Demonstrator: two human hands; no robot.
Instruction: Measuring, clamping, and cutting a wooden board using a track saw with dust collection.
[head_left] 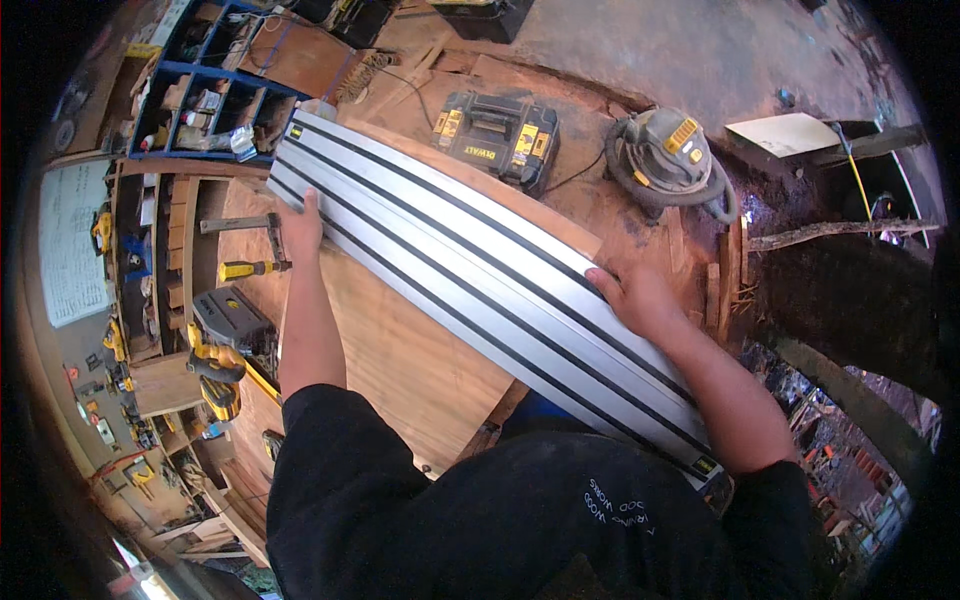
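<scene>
Currently your left hand [300,228] lies flat, fingers spread, on the near edge of the guide rail [470,270] toward its far end; your right hand [632,297] is curled over the opposite long edge further down, fingers wrapped on the rim. Rail lies diagonally across the wooden worktop [400,350], resting on a wood board, one end near the blue shelf unit [215,85], the other close to your body. Judgement on handling: long, stiff metal extrusion, probably light for its length but awkward, liable to swing at the ends; smooth faces likely slick, so hold at the edges, hands well apart, as you have them. Appearance: silver-grey, ribbed lengthwise, with dark strips running its full length and small yellow marks at the ends. Nearby: a black-and-yellow tool case [497,135] and a shop vacuum [665,160] beyond the rail, a clamp [250,245] beside your left hand.
</scene>
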